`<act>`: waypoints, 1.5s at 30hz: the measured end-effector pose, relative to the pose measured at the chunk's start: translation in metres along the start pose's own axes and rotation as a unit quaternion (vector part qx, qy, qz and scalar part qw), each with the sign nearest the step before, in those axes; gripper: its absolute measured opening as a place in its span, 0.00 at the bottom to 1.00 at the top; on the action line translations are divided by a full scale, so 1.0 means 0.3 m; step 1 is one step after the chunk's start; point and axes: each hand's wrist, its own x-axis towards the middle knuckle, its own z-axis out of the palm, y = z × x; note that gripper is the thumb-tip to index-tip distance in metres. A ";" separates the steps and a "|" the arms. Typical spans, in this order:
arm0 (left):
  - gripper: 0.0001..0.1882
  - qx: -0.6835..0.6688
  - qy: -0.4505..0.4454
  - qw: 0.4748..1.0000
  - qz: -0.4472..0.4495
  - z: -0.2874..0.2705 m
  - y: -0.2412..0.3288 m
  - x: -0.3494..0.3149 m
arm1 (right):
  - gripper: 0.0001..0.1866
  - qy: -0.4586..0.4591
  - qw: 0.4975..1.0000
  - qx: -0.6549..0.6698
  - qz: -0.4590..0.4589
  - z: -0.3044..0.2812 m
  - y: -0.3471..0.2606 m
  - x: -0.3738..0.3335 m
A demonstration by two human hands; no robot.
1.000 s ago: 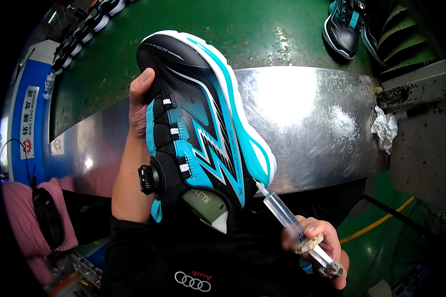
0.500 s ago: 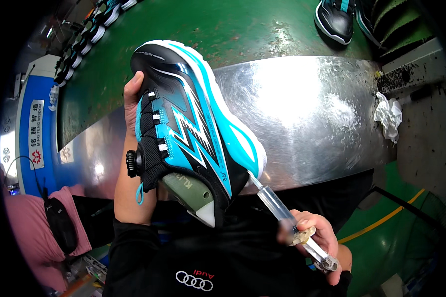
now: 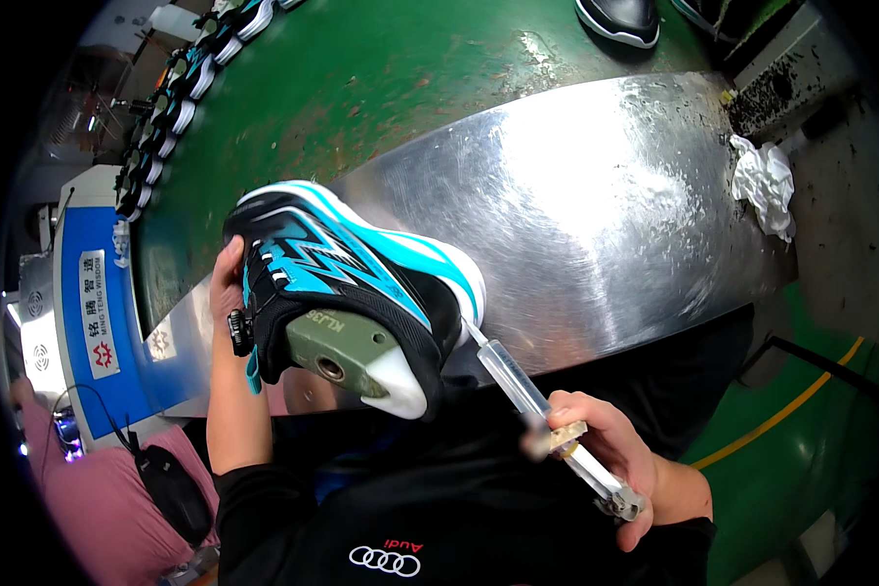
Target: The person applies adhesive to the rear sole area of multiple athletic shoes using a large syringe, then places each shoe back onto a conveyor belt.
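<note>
A black and turquoise sports shoe (image 3: 361,259) with a white sole rests in my left hand (image 3: 227,278), whose fingers grip its far side near the toe. Inside the shoe sits a green shoe last (image 3: 347,356) with a white heel part, its hole facing me. My right hand (image 3: 606,444) is closed round a clear syringe (image 3: 516,381). The syringe's thin tip meets the shoe at the heel, where upper and sole join. Something pale and crusty clings to the syringe by my fingers. A dial (image 3: 237,332) sticks out at the shoe's tongue.
Below the shoe lies a shiny metal plate (image 3: 596,195) beside a green surface (image 3: 410,78). A row of similar shoes (image 3: 181,112) lines the far left. Crumpled white paper (image 3: 764,186) lies at the right. A blue and white machine (image 3: 107,303) and a person in pink (image 3: 127,488) are at left.
My left hand has brought the shoe nearer and tilted it, showing more of the last. The syringe has moved left with it, its tip still at the heel seam. The whole view has shifted.
</note>
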 end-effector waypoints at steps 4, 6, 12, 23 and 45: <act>0.21 0.032 -0.064 0.997 -0.015 -0.154 0.000 -0.031 | 0.60 -0.001 0.999 -0.052 0.010 -0.014 0.013 0.015; 0.23 0.099 -0.094 0.991 0.010 -0.183 0.002 -0.073 | 0.60 -0.001 0.997 -0.071 -0.007 -0.013 0.025 0.029; 0.24 0.053 -0.089 0.995 -0.005 -0.207 -0.029 -0.196 | 0.60 0.001 0.997 -0.073 0.026 -0.004 0.028 0.031; 0.22 0.066 0.049 0.995 -0.060 -0.186 -0.074 -0.374 | 0.59 0.029 0.994 -0.110 0.000 0.040 0.054 0.024; 0.43 -0.180 -0.175 0.941 -0.227 0.047 -0.272 -0.533 | 0.59 0.015 0.986 -0.155 0.054 0.134 -0.068 0.012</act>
